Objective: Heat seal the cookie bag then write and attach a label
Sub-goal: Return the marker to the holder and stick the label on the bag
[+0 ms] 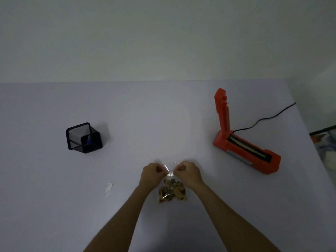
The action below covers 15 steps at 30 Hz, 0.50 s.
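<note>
Pinching cookie bag (171, 191) top, hands (151, 172) curled.

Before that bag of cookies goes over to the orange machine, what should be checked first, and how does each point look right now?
1. Both hands hold the bag's open top: ok, left hand and right hand pinch the cookie bag.
2. Cookies clear of the top strip: ok, they sit low in the bag.
3. Heat sealer arm raised: ok, it stands upright.
4. Sealer plugged in: cannot tell, its cord runs off the table.
5. Label ready: ok, it lies left of the bag.
6. Pen in the mesh cup: cannot tell.
</note>
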### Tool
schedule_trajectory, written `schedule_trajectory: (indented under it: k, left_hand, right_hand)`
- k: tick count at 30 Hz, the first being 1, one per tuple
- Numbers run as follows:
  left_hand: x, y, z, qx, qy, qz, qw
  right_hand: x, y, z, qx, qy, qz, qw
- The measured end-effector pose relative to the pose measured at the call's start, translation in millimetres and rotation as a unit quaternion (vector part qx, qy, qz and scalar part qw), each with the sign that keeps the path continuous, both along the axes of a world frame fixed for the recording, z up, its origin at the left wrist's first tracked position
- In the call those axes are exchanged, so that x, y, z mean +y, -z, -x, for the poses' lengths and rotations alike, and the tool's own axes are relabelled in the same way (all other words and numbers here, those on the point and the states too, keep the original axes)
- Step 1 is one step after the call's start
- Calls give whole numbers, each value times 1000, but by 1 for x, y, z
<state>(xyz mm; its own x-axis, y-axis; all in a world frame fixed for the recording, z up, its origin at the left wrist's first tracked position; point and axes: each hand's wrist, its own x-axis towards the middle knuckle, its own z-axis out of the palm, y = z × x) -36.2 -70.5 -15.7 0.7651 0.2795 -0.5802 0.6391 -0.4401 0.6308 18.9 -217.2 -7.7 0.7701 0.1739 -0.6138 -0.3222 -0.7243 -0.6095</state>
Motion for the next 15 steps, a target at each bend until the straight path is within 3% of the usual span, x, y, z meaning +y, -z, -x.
schedule_trajectory:
  k: [15]
  left_hand:
    - [-4,13,3,-10,13,-39,999]
  right_hand:
    - [4,12,9,-59,-49,26,997]
